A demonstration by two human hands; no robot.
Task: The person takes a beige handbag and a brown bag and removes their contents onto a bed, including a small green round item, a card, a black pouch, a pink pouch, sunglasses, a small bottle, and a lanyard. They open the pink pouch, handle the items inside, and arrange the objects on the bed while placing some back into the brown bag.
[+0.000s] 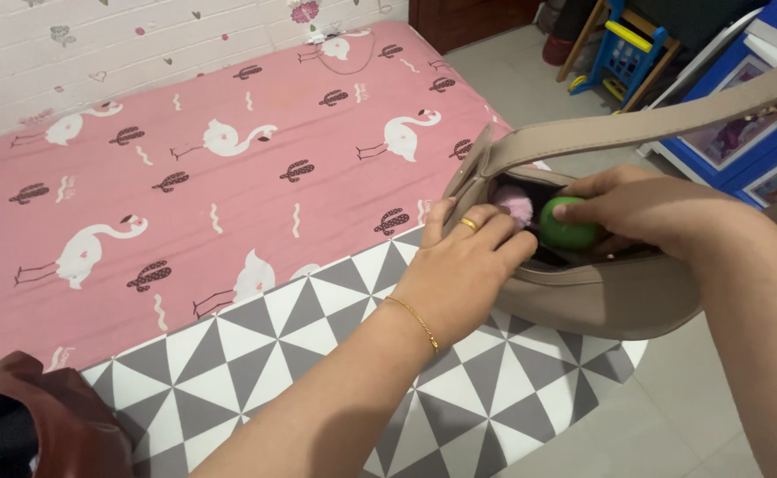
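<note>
a bed (229, 106) filled most of the view, spread with a pink sheet printed with white flamingos and dark cacti, and a white wall with small heart marks ran behind it. over the near end of the bed lay a mat (318, 354) of grey and white triangles. grey floor tiles showed to the right, and blue frames (751, 124) and a blue and yellow toy stand (623, 53) stood at the top right.

a beige bag (610, 296) sat at the right edge of the mat, partly over the floor, its mouth open and its strap (654, 124) running up to the top right corner. the left hand (468, 265), with a gold ring and a thin gold bracelet at the wrist, rested on the near rim of the bag with fingers curled at the opening; it seemed to hold the rim open, though the grip itself could not be told. the right hand (645, 208) reached into the mouth from the right, fingers closed around a green ball (570, 226) that was half inside the bag. a pink pompom (517, 205) lay just beside the ball, between the two hands, inside the opening.

a brown bag (43, 416) showed at the bottom left corner, well apart from the hands.
</note>
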